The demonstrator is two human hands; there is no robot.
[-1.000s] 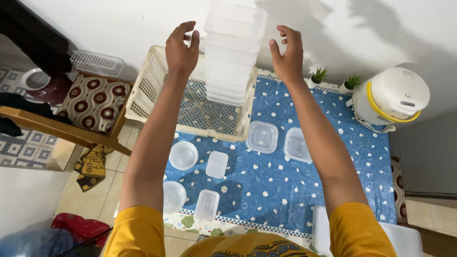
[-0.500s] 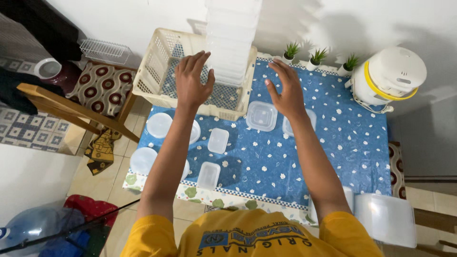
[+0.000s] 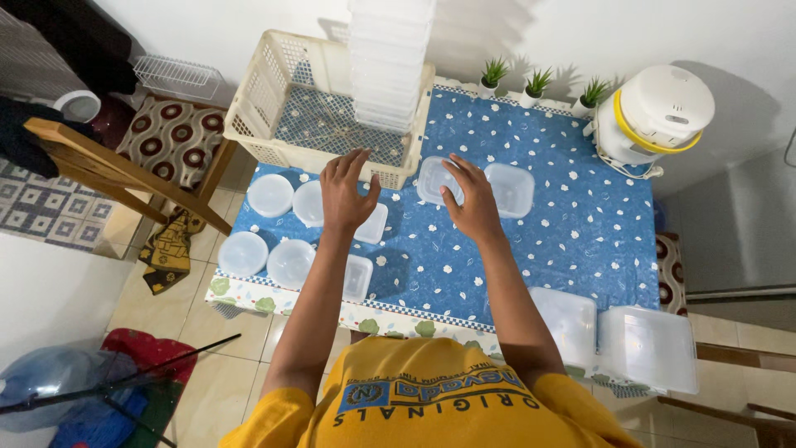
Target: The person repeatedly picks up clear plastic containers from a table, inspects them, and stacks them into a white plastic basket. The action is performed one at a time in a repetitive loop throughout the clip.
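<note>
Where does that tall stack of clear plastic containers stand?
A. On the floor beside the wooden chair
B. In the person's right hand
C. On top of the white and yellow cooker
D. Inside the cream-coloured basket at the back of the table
D: the stack of clear containers rises from inside the cream basket on the blue table, with both hands away from it.

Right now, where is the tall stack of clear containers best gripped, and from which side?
Probably by its two opposite side walls, low down, one hand on each side. The stack of clear containers stands upright in the cream basket, too tall for one hand, and both the left hand and the right hand are open and empty.
</note>
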